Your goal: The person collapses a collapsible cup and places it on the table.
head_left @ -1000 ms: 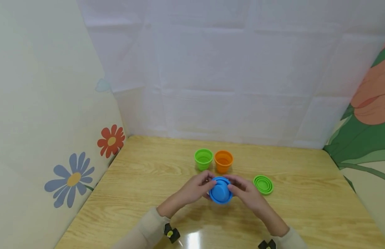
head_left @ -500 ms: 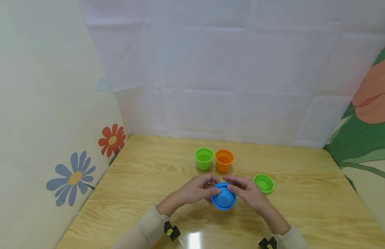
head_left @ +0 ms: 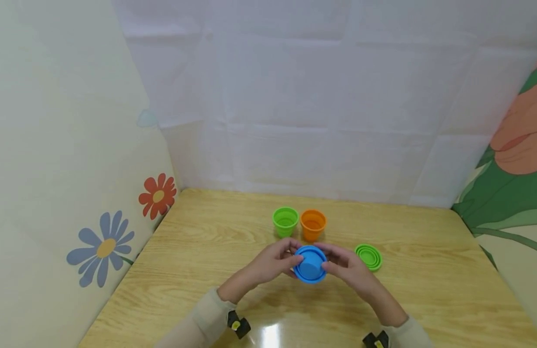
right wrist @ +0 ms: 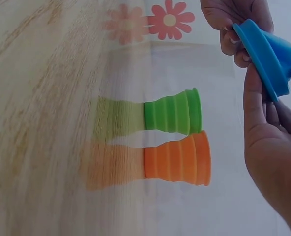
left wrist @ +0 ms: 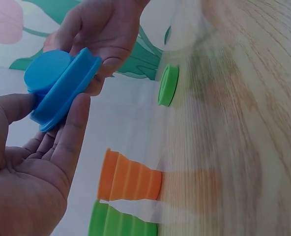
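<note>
A blue collapsible cup, partly folded, is held in the air between both hands, its base poking out toward the head camera. My left hand pinches its left edge, thumb on the near side and fingers behind. On the opposite edge my right hand grips it the same way. The left wrist view shows the blue cup side on, with its round base standing out past the wide rim. In the right wrist view the cup tilts, fingers under its rim.
Beyond the hands, an extended green cup and an orange cup stand side by side on the wooden table. A flattened green cup lies to the right. White cloth hangs behind the table.
The blue cup dipped toward the person, then came back up. Its base, lopsided a second ago, now looks rounder and more even. Both hands keep hold of it.
</note>
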A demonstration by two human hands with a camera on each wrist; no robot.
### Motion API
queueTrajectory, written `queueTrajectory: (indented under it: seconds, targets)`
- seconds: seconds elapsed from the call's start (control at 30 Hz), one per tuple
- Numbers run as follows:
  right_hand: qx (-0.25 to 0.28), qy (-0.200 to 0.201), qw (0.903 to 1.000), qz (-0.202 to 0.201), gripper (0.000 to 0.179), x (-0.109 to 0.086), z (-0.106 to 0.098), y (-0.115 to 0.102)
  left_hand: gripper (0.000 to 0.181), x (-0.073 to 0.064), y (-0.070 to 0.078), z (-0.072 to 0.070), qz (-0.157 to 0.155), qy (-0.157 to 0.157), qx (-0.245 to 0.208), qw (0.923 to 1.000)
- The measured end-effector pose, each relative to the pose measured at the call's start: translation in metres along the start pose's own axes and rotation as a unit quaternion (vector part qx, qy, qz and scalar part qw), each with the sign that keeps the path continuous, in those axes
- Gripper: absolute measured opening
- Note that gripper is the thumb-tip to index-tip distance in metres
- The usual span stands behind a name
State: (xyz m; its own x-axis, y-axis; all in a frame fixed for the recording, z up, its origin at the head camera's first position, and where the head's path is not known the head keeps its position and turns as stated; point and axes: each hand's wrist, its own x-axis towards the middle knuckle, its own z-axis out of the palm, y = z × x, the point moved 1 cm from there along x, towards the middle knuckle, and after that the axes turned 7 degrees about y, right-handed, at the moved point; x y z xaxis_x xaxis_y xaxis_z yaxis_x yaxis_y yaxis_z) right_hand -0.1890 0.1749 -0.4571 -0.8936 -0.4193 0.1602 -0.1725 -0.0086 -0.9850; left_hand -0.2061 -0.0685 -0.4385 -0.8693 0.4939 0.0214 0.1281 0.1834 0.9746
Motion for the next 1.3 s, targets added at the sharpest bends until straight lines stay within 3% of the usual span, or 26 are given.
queueTrajectory:
  seconds: [0.2, 0.4, 0.77, 0.97, 1.17, 1.3]
  targets:
    - [-0.039, 0.026, 0.9989, -0.007, 0.042, 0.000, 0.002, 0.001, 0.033, 0.000, -0.002, 0.000, 0.003, -0.001, 0.000, 1.0000]
    - [-0.096, 0.046, 0.9937, -0.034, 0.034, 0.004, 0.007, 0.002, 0.027, 0.000, -0.004, 0.003, -0.005, 0.008, 0.029, 0.9996]
    - [-0.113, 0.077, 0.9905, -0.014, 0.030, 0.005, 0.016, -0.002, 0.019, -0.001, -0.004, 0.010, 0.000, 0.012, 0.037, 0.9992]
    - [-0.096, 0.091, 0.9911, 0.016, 0.031, 0.005, 0.017, 0.001, 0.023, -0.001, -0.005, 0.008, -0.011, 0.018, 0.022, 0.9995]
    - [-0.032, 0.071, 0.9947, 0.068, 0.039, 0.005, 0.011, 0.007, 0.030, -0.003, -0.008, 0.004, -0.018, 0.012, -0.028, 0.9994]
    - [0.010, 0.058, 0.9932, 0.100, 0.045, 0.005, 0.008, 0.008, 0.035, -0.004, -0.007, 0.001, -0.039, 0.001, -0.052, 0.9979]
